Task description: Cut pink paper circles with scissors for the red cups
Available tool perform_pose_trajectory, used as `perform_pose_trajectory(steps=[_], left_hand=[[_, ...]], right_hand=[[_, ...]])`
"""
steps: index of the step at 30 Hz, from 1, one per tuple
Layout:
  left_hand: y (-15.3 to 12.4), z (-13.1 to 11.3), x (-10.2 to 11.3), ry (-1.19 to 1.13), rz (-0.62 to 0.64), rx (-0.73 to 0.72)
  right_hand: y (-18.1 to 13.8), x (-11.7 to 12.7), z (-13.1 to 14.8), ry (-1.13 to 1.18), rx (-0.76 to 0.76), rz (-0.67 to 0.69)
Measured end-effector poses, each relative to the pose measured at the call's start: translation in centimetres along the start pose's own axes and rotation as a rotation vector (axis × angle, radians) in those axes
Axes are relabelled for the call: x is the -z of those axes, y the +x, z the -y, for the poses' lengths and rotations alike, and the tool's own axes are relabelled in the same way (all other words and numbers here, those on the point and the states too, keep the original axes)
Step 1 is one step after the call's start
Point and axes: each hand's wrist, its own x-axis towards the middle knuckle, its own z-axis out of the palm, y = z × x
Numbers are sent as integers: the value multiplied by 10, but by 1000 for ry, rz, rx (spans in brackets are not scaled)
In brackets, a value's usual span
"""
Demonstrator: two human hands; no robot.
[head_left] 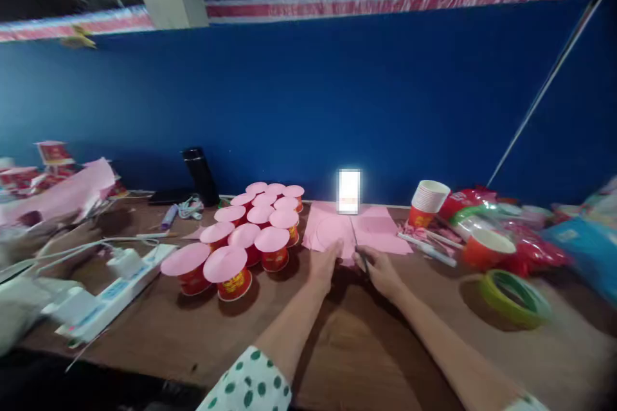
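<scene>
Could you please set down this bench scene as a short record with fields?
surface: wooden table against a blue wall
left hand: left hand pressing on the pink paper sheets
right hand: right hand gripping a dark pen at the paper's edge
left of hands: cluster of red paper cups capped with pink paper discs
far left: white power strip, black flask
right: stack of paper cups, green tape roll
behind paper: lit phone screen
</scene>
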Motion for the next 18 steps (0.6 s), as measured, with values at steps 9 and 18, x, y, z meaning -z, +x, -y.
perform_pose_trajectory(steps=[9, 18], left_hand=[[1, 3, -2, -12, -9, -27], [4, 10, -13, -32, 6, -56]], right_hand=[[-1, 1, -6, 45, 12, 4], [2, 14, -15, 63, 6, 9]])
